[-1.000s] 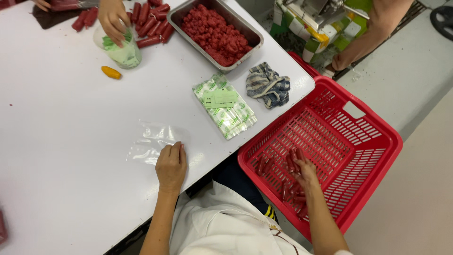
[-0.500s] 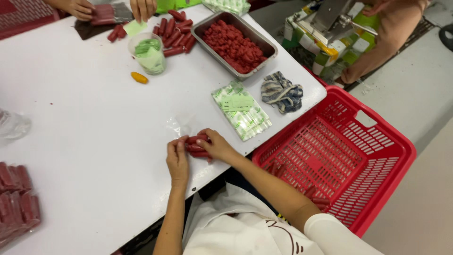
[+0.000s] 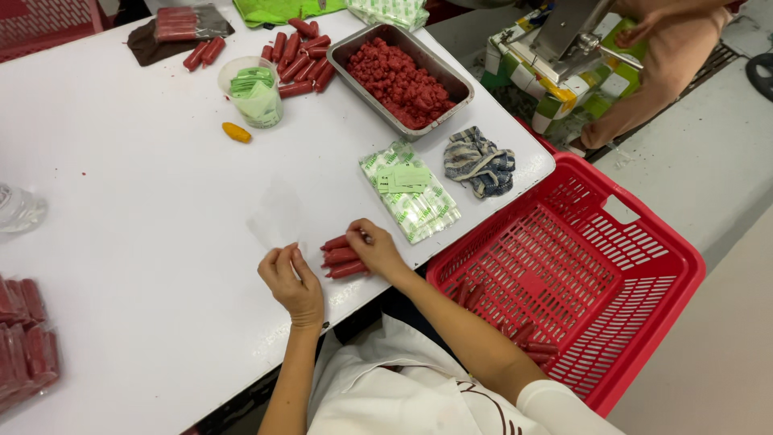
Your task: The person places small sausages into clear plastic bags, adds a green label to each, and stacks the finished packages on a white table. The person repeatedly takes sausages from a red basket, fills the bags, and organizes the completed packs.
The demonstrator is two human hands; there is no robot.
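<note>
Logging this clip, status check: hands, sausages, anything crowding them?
Right hand resting on three red sausages on the white table. Left hand pinching the clear bag edge. Green-printed packet stack lies close right, not touching.
</note>
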